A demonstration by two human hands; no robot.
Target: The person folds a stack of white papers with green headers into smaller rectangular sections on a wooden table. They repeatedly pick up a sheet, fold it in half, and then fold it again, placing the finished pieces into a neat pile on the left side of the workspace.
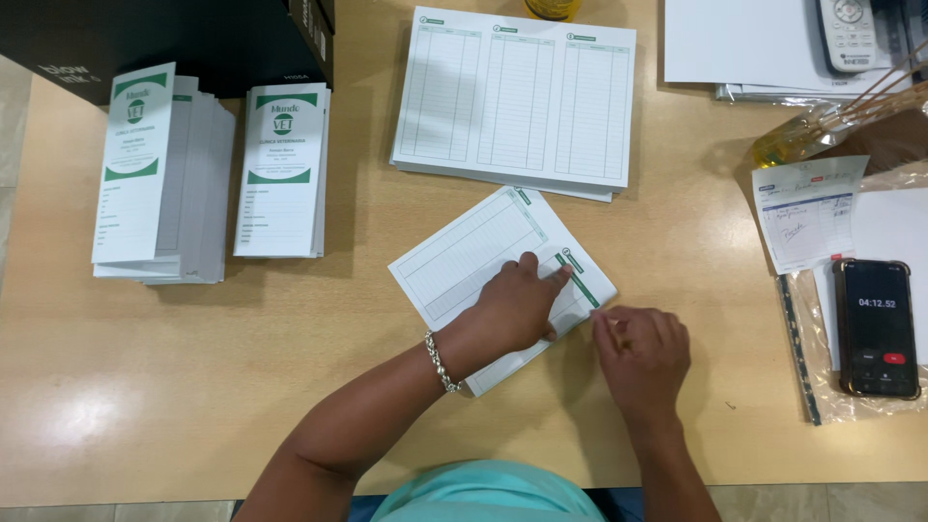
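Head view looks down at a folded green-and-white leaflet (483,261) lying tilted just below the flat form stack (515,97) on the wooden surface (193,387), left hand (512,309) pressing it flat with fingers spread, right hand (640,353) pinching its right corner.

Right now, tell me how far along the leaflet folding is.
Done: two stacks of folded leaflets stand at the table's far left. In hand: the left hand presses flat on a partly folded sheet while the right hand pinches its edge. Left: a stack of flat sheets lies beyond, unfolded.
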